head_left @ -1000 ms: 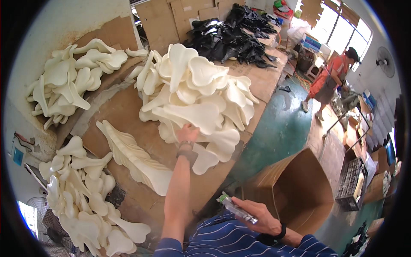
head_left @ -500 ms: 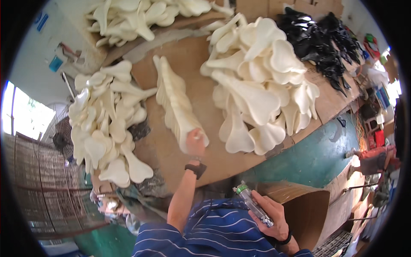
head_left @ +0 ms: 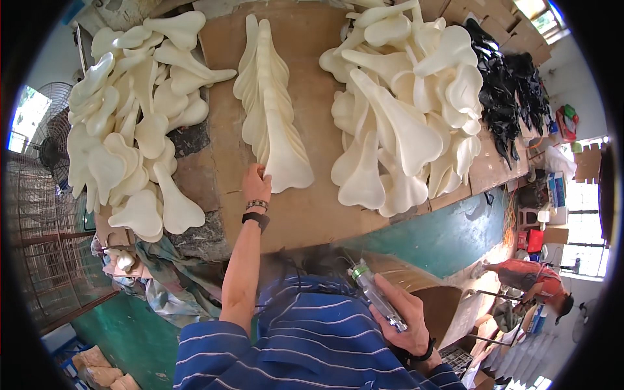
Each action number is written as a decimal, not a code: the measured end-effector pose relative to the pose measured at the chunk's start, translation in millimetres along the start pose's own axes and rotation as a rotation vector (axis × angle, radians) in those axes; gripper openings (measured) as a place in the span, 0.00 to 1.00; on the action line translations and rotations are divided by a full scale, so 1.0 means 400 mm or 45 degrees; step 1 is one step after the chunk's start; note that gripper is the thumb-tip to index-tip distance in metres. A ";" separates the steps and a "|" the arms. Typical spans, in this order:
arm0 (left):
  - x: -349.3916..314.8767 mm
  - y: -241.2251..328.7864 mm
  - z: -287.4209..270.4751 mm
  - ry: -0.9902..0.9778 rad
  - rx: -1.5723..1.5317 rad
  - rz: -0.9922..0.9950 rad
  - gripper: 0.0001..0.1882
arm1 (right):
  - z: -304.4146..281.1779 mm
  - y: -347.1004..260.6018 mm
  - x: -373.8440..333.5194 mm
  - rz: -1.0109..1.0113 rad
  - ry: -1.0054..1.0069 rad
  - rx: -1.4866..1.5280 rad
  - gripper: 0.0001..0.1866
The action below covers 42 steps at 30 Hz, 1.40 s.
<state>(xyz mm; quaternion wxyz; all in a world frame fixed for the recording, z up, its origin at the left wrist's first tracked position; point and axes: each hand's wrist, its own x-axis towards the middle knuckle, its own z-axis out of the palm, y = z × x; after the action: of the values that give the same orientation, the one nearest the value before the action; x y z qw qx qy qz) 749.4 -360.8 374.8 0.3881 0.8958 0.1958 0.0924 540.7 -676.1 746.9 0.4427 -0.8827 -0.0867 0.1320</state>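
Cream, wide-ended bicycle saddle pads [head_left: 286, 162] lie overlapped in a long row on the cardboard-covered table, their narrow noses pointing away from me. At the left edge of the nearest pad is my left hand [head_left: 257, 184], its fingers curled and closed against that edge. My right hand [head_left: 406, 315] is wrapped round a clear cylindrical hand tool [head_left: 377, 296] with a green collar and a metal end, held in front of my body, off the table. What kind of tool it is I cannot make out. Its front tip is blurred.
Loose saddle pads are heaped on the left [head_left: 130, 143] and on the right [head_left: 396, 130]. Black, shiny pieces [head_left: 500, 84] lie at the far right. An open cardboard box [head_left: 416, 279] stands by my right arm. A fan [head_left: 52, 143] is at left; another person [head_left: 533, 279] bends at right.
My left hand has moved from the top of the nearest pad's wide end to its left edge. The view has shifted; the right hand keeps hold of the clear tool.
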 end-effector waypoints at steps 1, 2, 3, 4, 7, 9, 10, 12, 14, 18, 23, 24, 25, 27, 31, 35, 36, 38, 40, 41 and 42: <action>0.002 0.006 -0.006 0.012 0.011 0.031 0.18 | 0.002 -0.012 0.010 -0.009 0.039 -0.005 0.35; 0.002 0.011 -0.012 0.024 0.022 0.060 0.18 | 0.003 -0.023 0.018 -0.018 0.077 -0.011 0.32; 0.010 0.008 -0.020 0.012 -0.014 0.062 0.18 | 0.006 -0.036 0.026 -0.041 0.114 -0.024 0.32; 0.013 0.002 -0.030 0.000 -0.050 0.062 0.18 | 0.008 -0.047 0.034 -0.066 0.150 -0.037 0.31; 0.006 0.022 -0.077 -0.123 -0.049 0.078 0.19 | 0.019 -0.059 0.035 -0.106 0.233 -0.009 0.31; -0.015 0.042 -0.131 -0.146 -0.017 0.108 0.19 | 0.020 -0.056 0.036 -0.102 0.235 0.017 0.30; -0.028 0.035 -0.158 -0.124 -0.010 0.135 0.20 | 0.017 -0.058 0.035 -0.082 0.222 0.019 0.30; -0.045 -0.006 -0.217 -0.134 0.076 0.147 0.20 | 0.013 -0.059 0.033 -0.036 0.170 0.011 0.31; -0.058 -0.094 -0.281 -0.167 0.201 0.098 0.20 | 0.009 -0.051 0.030 0.015 0.085 -0.012 0.31; -0.091 -0.240 -0.343 -0.176 0.317 -0.117 0.20 | 0.017 -0.017 0.025 0.010 -0.040 -0.044 0.35; -0.080 -0.185 -0.333 -0.163 0.112 -0.003 0.18 | 0.012 -0.054 0.056 -0.028 0.169 -0.018 0.31; -0.069 -0.143 -0.323 -0.153 0.053 0.066 0.18 | 0.014 -0.058 0.060 -0.037 0.227 -0.040 0.32; -0.050 -0.085 -0.309 -0.194 0.083 0.146 0.18 | 0.020 -0.059 0.062 -0.054 0.270 -0.057 0.34; -0.012 -0.026 -0.231 -0.222 -0.014 0.235 0.18 | 0.035 -0.051 0.058 -0.106 0.338 -0.143 0.34; 0.049 -0.080 0.087 0.014 0.361 0.453 0.18 | 0.077 -0.073 0.056 0.020 0.217 0.162 0.28; -0.003 0.119 0.008 -0.358 0.166 -0.008 0.20 | 0.079 -0.038 0.073 0.192 0.125 0.159 0.32; -0.034 0.139 -0.017 -0.307 0.140 0.048 0.19 | 0.073 -0.029 0.081 0.174 0.090 0.146 0.32; -0.093 0.197 -0.117 -0.342 -0.016 0.062 0.17 | 0.063 -0.005 0.094 0.168 0.073 0.153 0.33; -0.114 0.145 -0.147 -0.297 -0.003 0.029 0.16 | 0.055 -0.003 0.099 0.150 0.068 0.163 0.34; -0.121 0.108 -0.153 -0.287 -0.001 0.025 0.15 | 0.057 -0.031 0.096 0.244 0.084 0.193 0.31; -0.121 0.020 -0.134 -0.252 -0.030 -0.025 0.13 | 0.056 -0.025 0.109 0.103 0.037 0.112 0.30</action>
<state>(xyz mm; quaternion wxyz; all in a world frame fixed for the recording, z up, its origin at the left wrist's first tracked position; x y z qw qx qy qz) 690.9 -351.0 416.6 0.4169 0.8940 0.1640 0.0018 574.9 -641.4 735.5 0.4764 -0.8670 -0.0386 0.1406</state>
